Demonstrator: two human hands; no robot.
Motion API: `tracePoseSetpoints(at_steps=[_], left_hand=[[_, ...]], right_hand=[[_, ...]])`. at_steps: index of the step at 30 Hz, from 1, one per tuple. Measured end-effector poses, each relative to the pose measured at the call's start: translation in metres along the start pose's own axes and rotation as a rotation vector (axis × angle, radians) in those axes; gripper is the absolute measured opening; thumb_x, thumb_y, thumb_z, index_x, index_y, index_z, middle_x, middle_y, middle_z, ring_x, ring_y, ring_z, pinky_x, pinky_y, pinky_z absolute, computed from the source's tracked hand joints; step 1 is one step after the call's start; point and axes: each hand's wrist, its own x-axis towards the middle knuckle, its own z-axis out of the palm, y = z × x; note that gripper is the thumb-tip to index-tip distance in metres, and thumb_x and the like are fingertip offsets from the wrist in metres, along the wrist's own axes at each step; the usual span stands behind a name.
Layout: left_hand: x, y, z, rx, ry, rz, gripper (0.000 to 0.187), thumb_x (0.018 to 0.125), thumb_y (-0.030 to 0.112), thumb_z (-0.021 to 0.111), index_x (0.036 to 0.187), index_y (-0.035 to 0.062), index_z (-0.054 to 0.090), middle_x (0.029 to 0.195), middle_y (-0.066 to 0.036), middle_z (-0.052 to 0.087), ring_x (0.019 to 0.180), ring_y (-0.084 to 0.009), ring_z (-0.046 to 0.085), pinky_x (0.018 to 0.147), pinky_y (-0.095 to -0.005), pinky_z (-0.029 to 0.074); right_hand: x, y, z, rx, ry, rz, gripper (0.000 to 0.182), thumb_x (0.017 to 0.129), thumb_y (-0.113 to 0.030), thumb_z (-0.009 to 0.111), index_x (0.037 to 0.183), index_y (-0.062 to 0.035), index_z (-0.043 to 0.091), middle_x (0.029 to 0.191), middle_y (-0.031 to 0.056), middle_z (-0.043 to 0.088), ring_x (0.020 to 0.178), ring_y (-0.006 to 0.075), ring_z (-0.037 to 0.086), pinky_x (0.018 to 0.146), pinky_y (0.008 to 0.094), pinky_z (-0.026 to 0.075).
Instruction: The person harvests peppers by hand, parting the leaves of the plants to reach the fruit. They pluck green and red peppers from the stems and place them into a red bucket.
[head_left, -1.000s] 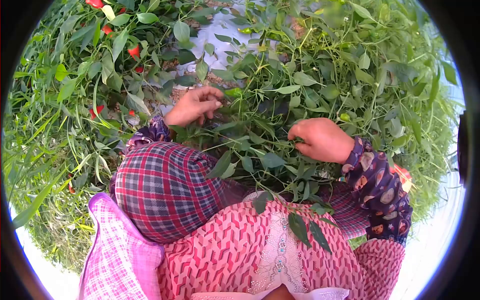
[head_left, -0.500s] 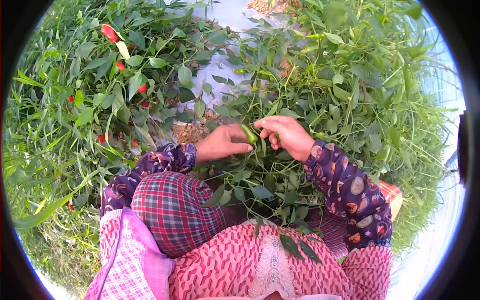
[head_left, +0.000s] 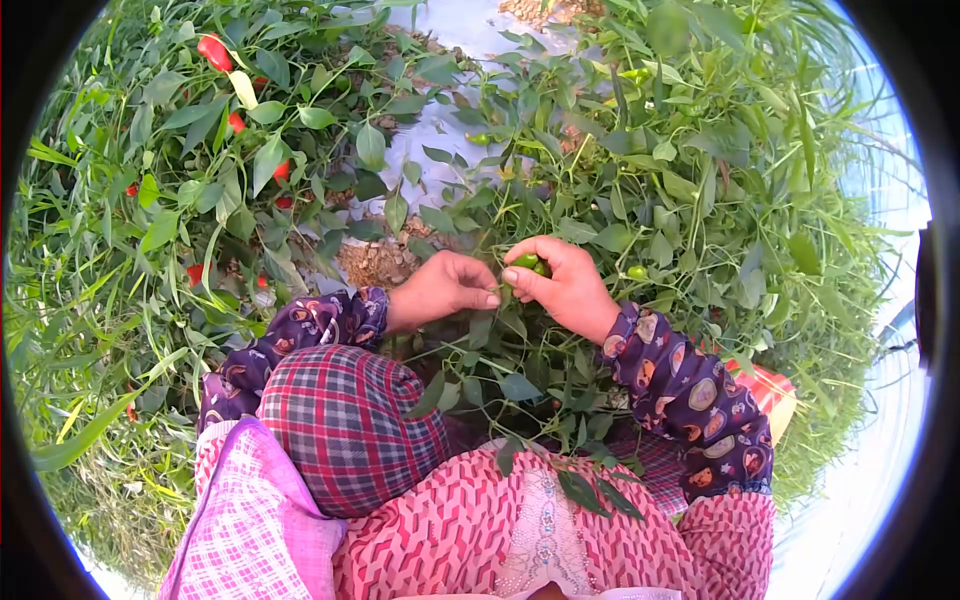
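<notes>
Green peppers (head_left: 526,262) show between the thumb and curled fingers of my right hand (head_left: 572,292), which is closed around them. My left hand (head_left: 440,290) is just beside it, thumb and forefinger pinched together. Some green leaf or stem shows by those fingertips, but what they hold is hidden. Both hands are over a leafy pepper plant (head_left: 520,385) whose branches reach toward my lap. Another small green pepper (head_left: 637,272) hangs to the right of my right hand.
Ripe red peppers (head_left: 214,52) hang on the plants at left. Pale sheeting (head_left: 440,150) and bare soil (head_left: 378,264) lie between the rows. A plaid cloth bulge (head_left: 352,425) rests by my left arm. A red box-like object (head_left: 765,390) sits beyond my right sleeve.
The green pepper that was at my left fingertips is no longer there. My right hand has moved slightly left and closed around green peppers; my left fingers have drawn together.
</notes>
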Motion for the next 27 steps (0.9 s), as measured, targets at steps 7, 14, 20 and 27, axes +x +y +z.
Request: tracePoseSetpoints(at_steps=[7,14,20,27], left_hand=[[0.001,0.057,-0.014,0.344,0.282,0.492,0.032,0.084,0.022,0.075,0.107,0.0027,0.064,0.104,-0.006,0.065,0.100,-0.0172,0.058,0.087,-0.0347,0.046],[0.124,0.060,-0.069,-0.171,0.445,-0.034,0.039,0.092,0.032,0.061,0.117,0.0020,0.057,0.108,-0.010,0.062,0.100,-0.0194,0.057,0.090,-0.0348,0.046],[0.143,0.054,-0.046,-0.456,0.338,0.002,0.030,0.093,0.031,0.061,0.109,0.0067,0.058,0.093,-0.008,0.064,0.083,-0.0207,0.062,0.076,-0.0375,0.051],[0.084,0.098,-0.043,-0.461,0.299,0.289,0.029,0.095,0.037,0.059,0.102,0.0086,0.057,0.084,-0.005,0.061,0.070,-0.0178,0.061,0.066,-0.0317,0.050]], right_hand=[[0.020,0.002,-0.054,0.913,0.252,0.122,0.016,0.094,-0.018,0.056,0.104,-0.0059,0.057,0.085,0.0043,0.062,0.072,0.0170,0.064,0.062,0.0296,0.052],[0.023,0.004,-0.061,1.106,0.081,0.184,0.024,0.082,-0.002,0.052,0.105,-0.0051,0.057,0.098,0.0090,0.065,0.088,0.0261,0.068,0.077,0.0386,0.058],[0.033,0.018,-0.074,1.146,0.286,0.180,0.023,0.086,-0.003,0.054,0.108,-0.0068,0.058,0.098,0.0082,0.066,0.083,0.0223,0.066,0.073,0.0345,0.056],[0.049,0.009,-0.084,1.331,0.455,0.131,0.015,0.092,-0.019,0.063,0.105,-0.0113,0.061,0.072,-0.0041,0.052,0.062,0.0109,0.051,0.057,0.0238,0.043]])
